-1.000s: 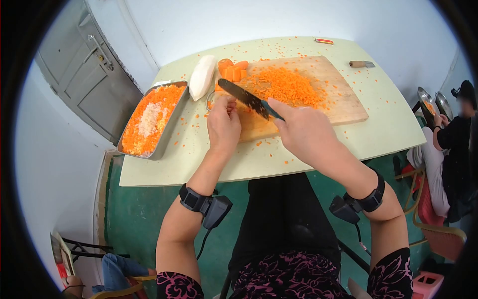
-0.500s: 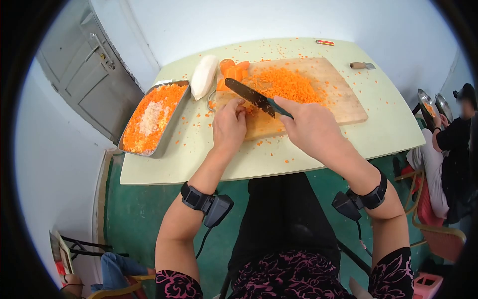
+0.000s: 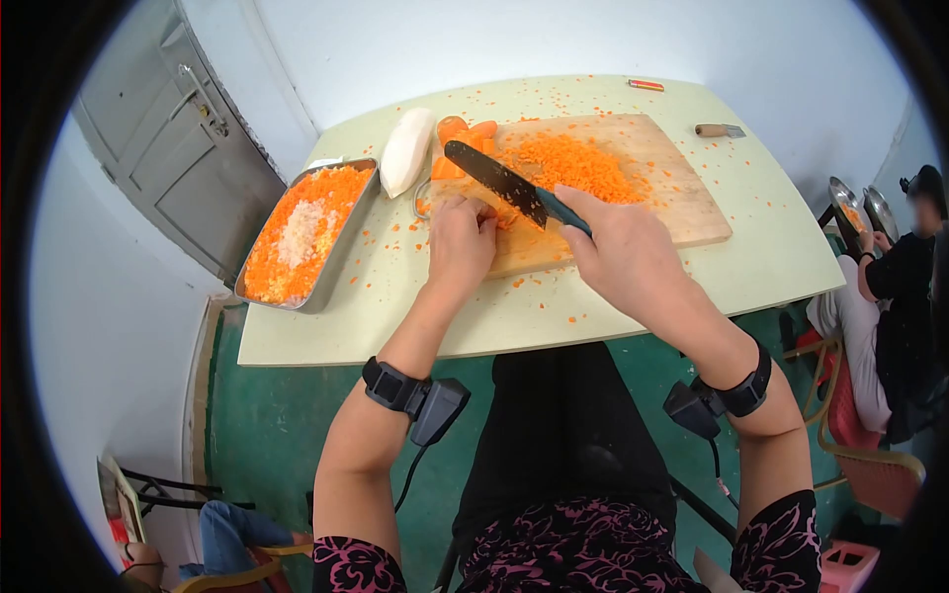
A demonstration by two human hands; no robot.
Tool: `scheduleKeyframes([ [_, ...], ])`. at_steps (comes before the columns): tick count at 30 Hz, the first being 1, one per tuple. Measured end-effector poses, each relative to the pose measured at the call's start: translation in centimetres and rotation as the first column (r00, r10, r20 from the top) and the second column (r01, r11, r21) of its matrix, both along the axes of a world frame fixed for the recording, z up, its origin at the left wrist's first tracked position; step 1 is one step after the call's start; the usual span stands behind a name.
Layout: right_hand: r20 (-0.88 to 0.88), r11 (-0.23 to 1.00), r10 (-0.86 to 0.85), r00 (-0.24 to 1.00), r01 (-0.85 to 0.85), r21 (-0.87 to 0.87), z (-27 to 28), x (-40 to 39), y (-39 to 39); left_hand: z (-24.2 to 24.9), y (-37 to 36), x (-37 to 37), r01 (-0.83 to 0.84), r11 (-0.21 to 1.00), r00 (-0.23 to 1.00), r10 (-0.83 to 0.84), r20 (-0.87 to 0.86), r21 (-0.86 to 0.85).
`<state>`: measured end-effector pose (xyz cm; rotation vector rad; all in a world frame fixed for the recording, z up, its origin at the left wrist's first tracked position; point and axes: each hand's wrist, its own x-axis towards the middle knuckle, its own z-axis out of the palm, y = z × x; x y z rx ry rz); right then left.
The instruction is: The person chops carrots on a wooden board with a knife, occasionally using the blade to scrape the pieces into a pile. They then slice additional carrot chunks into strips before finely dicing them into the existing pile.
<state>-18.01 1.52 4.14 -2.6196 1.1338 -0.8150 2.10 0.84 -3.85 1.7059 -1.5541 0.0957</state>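
Note:
My right hand (image 3: pixel 628 252) is wrapped round the dark green handle of a kitchen knife (image 3: pixel 494 186). Its dark blade, flecked with orange bits, slants up and left over the wooden cutting board (image 3: pixel 682 203). Near the board's front left part, my left hand (image 3: pixel 463 237) has its fingers curled down beside the blade, on carrot pieces (image 3: pixel 504 215) mostly hidden by the fingers and knife. A heap of finely chopped carrot (image 3: pixel 583 170) covers the middle of the board. Larger carrot chunks (image 3: pixel 453 128) lie at its back left corner.
A metal tray (image 3: pixel 341 232) of chopped carrot with a paler chopped heap stands at the left. Beside it lies a peeled white radish (image 3: pixel 407 153). A wooden-handled tool (image 3: pixel 719 129) and a small red packet (image 3: pixel 646 85) lie farther back. Another person (image 3: pixel 895 287) sits at right.
Both hands have shifted very slightly to the right. The knife has turned a little, and its handle end sits slightly lower.

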Motion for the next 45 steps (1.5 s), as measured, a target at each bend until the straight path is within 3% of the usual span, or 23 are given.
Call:
scheduleKeyframes([
  [5, 0.017, 0.995, 0.032, 0.999, -0.030, -0.091, -0.5, 0.6, 0.2, 0.2, 0.3, -0.2, -0.015, 1.000, 1.000, 0.015, -0.024, -0.003],
  [8, -0.132, 0.999, 0.006, 0.991, -0.010, -0.034, -0.7, 1.1, 0.1, -0.4, -0.2, 0.2, -0.011, 0.995, 0.997, 0.019, 0.079, -0.098],
  [11, -0.009, 0.999, 0.021, 1.000, -0.021, -0.026, 0.0, 0.8, 0.2, -0.2, -0.1, 0.1, -0.010, 0.996, 0.997, 0.017, 0.081, -0.093],
  [17, -0.098, 0.999, 0.023, 0.995, -0.027, -0.047, -0.8, 1.2, 0.3, 0.1, 0.1, -0.1, 0.012, 0.997, 0.996, -0.005, 0.093, -0.080],
  [20, 0.001, 0.998, 0.037, 0.999, -0.037, -0.059, -0.3, 1.1, 0.5, -0.4, 0.0, 0.1, 0.014, 0.991, 0.994, 0.000, 0.106, -0.130],
  [26, -0.065, 0.996, 0.033, 0.997, -0.038, -0.083, -1.1, 1.2, 0.2, 0.0, 0.5, -0.3, 0.027, 0.990, 0.992, -0.010, 0.127, -0.136],
  [29, -0.008, 0.999, 0.011, 1.000, -0.011, -0.032, -0.1, 1.1, 0.5, -0.5, 0.2, 0.0, 0.073, 0.986, 0.992, -0.056, 0.117, -0.153],
  [32, -0.015, 0.997, 0.025, 1.000, -0.026, -0.069, -1.1, 1.0, 0.2, -0.1, 0.6, -0.4, 0.082, 0.989, 0.995, -0.074, 0.066, -0.123],
  [35, -0.033, 1.000, 0.010, 0.999, -0.010, -0.019, -0.7, 0.7, 0.1, 0.0, 1.1, -0.2, 0.030, 0.988, 0.989, -0.051, -0.136, -0.150],
  [38, 0.022, 0.999, 0.013, 1.000, -0.011, -0.049, 0.2, 0.1, 0.2, 0.9, 1.3, 0.2, -0.107, 0.988, 0.956, 0.071, -0.285, -0.112],
  [41, -0.016, 0.992, 0.053, 0.998, -0.054, -0.115, -0.9, -0.1, -0.1, 0.5, 0.9, 0.4, -0.096, 0.961, 0.980, 0.045, -0.193, -0.260],
  [45, -0.053, 1.000, 0.016, 0.998, -0.017, -0.009, -0.1, 0.1, 0.7, 1.1, 1.1, 0.4, -0.140, 0.899, 0.989, 0.104, -0.107, -0.415],
])
